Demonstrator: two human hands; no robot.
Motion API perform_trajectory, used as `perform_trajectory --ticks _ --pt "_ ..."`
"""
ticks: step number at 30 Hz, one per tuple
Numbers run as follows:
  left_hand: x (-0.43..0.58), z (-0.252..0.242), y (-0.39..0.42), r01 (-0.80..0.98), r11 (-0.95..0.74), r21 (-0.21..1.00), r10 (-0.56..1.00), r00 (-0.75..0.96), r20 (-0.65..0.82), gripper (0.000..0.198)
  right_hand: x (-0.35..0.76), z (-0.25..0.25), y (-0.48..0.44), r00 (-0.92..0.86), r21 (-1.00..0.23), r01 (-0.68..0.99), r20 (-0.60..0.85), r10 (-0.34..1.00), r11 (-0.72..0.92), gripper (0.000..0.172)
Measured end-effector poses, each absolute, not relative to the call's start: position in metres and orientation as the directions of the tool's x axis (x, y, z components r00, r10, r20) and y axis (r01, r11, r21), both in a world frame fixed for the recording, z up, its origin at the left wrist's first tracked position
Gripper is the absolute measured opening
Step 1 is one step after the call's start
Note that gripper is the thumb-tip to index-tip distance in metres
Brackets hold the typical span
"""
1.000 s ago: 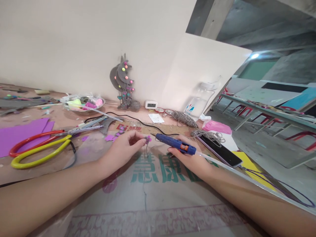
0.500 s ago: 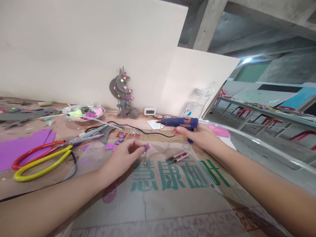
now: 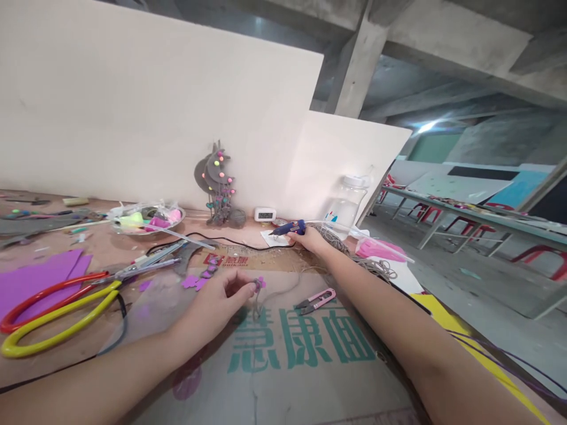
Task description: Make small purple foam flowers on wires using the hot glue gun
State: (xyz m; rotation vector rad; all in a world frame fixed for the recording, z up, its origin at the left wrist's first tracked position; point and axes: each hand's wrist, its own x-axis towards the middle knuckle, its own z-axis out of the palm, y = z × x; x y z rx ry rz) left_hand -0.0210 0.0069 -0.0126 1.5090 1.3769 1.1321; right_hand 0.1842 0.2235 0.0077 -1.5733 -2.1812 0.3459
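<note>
Left hand (image 3: 227, 295) pinches purple felt-like flower (image 3: 261, 283), likely soft, best edge-held; right hand (image 3: 310, 239) clasps blue plastic glue gun (image 3: 291, 228) at one o'clock.

Sm. purple flower-shaped pc. (image 3: 261, 283) w/ grey bit on it, pinched in L hand (image 3: 228, 294), thin grey cord (image 3: 257, 306) hanging below. Blue glue gun (image 3: 290, 228) in R hand (image 3: 310, 239), beyond & R of flower, well apart; nozzle pts L, tilted slightly down, w/ long clear stick (image 3: 375, 240) out the back, sloping R.
</note>
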Motion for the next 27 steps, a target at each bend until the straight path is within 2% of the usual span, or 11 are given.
perform_trajectory --ticks 5,16,22,25,26,27 --pt "-0.020 -0.012 0.007 0.291 -0.116 0.950 0.993 0.008 0.119 0.022 0.191 0.000 0.235 -0.289 -0.392 0.856 0.178 0.941 0.337 0.032" --pt "-0.021 -0.010 0.006 0.275 -0.122 0.954 0.992 0.012 0.124 0.019 0.217 0.032 0.187 -0.363 -0.202 0.891 0.223 0.904 0.408 0.035" --pt "-0.020 -0.009 0.005 0.267 -0.101 0.958 0.994 -0.007 0.107 0.019 0.207 0.041 0.149 -0.435 -0.184 0.853 0.266 0.860 0.489 0.033" --pt "-0.020 -0.010 0.005 0.250 -0.113 0.962 0.993 -0.003 0.118 0.019 0.189 0.036 0.122 -0.501 -0.313 0.770 0.240 0.831 0.555 0.029" --pt "-0.020 -0.010 0.005 0.247 -0.117 0.962 0.992 -0.006 0.123 0.018 0.183 0.033 0.111 -0.533 -0.524 0.655 0.190 0.825 0.544 0.029" --pt "-0.020 -0.009 0.004 0.249 -0.122 0.961 0.991 -0.015 0.130 0.018 0.176 0.029 0.100 -0.544 -0.727 0.518 0.125 0.829 0.450 0.031"
